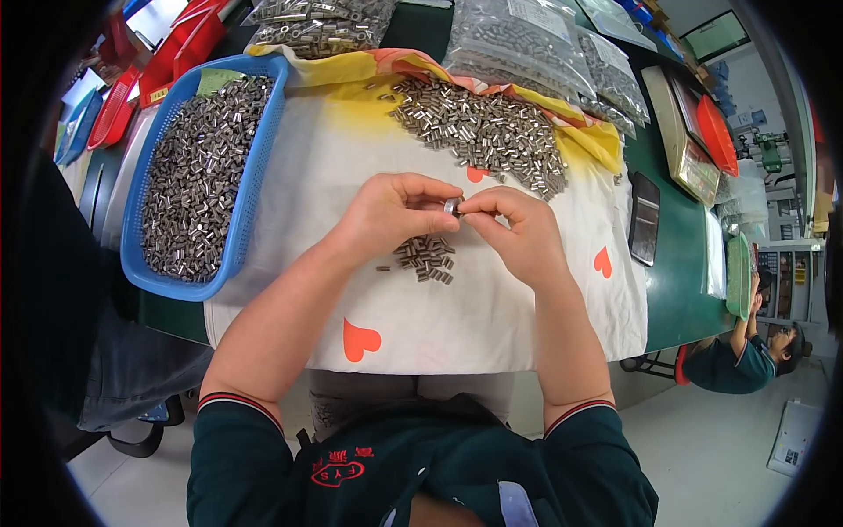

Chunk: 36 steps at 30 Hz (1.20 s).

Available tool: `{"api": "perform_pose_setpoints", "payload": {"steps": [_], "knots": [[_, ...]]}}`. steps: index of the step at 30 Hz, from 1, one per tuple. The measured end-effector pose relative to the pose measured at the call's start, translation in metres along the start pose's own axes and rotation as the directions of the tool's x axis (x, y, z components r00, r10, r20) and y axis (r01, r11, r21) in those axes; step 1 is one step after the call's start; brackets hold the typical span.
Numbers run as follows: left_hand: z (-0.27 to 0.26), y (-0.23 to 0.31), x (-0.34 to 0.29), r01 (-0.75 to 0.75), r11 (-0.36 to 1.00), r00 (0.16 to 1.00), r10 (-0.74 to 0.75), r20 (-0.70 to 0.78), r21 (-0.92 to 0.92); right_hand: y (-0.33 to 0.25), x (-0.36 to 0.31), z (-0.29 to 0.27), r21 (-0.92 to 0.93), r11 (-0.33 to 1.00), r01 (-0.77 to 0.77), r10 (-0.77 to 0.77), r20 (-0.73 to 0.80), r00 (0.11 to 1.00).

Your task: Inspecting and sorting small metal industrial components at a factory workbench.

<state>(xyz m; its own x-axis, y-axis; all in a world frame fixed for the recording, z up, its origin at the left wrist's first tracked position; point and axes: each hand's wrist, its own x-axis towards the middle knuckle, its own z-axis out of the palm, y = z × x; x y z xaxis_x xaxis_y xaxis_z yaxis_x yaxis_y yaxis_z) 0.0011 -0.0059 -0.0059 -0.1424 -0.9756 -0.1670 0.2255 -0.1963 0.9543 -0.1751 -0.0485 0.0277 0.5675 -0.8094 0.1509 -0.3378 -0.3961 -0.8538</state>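
Both hands meet above the middle of a white cloth (272,281) with orange hearts. My left hand (386,209) pinches a short, shiny metal ring (452,206) between thumb and fingers. My right hand (518,230) comes to the ring's right side with thumb and forefinger pinched together; what lies between those tips is too small to make out. Just below the hands is a small heap of dark grey metal cylinders (427,260). Beyond them spreads a bigger pile of shiny metal cylinders (483,132).
A blue plastic basket (257,189) full of small metal cylinders stands at the left. Clear bags of metal parts (518,39) lie along the back. A dark phone (644,220) rests on the green table at the right. Another person (738,360) sits at far right.
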Motion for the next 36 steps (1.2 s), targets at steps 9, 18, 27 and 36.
{"api": "perform_pose_setpoints", "payload": {"steps": [9,18,27,36], "knots": [[0.003,0.001,0.002,0.035,0.993,0.999,-0.037,0.022,0.113,0.040,0.018,-0.018,0.051,0.974,-0.221,0.227,-0.223,0.948],[-0.007,-0.004,0.004,0.012,0.988,0.999,-0.006,0.041,-0.154,0.048,0.024,-0.009,-0.602,0.798,-0.034,-0.068,-0.146,0.987],[-0.009,-0.004,0.003,0.009,0.940,0.999,0.008,0.049,-0.340,0.039,0.023,-0.002,-0.674,0.733,0.087,-0.192,-0.083,0.978],[0.000,0.000,0.001,-0.069,0.992,0.998,0.068,-0.007,-0.111,0.009,0.004,0.002,0.140,0.989,-0.055,0.055,-0.002,0.998]]}}
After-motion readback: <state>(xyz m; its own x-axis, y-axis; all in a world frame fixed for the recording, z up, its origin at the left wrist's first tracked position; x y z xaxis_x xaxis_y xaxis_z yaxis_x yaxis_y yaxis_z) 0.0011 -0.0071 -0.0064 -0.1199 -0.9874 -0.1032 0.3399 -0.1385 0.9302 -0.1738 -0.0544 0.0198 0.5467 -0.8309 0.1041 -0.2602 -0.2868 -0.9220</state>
